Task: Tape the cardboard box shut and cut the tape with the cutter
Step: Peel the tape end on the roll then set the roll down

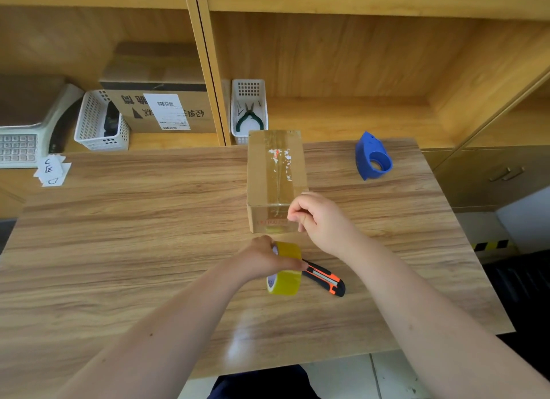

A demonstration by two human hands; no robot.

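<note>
A closed brown cardboard box stands lengthwise in the middle of the wooden table, with shiny clear tape along its top seam and down its near face. My right hand pinches at the box's near top right corner, fingers closed at the tape's edge. My left hand grips a yellowish roll of tape just in front of the box, held on edge on the table. An orange and black cutter lies on the table right of the roll, its tip hidden behind my left fingers.
A blue tape dispenser sits at the table's far right. Behind the table, shelves hold a white basket with pliers, another white basket, a labelled carton and a scale. Paper slips lie far left.
</note>
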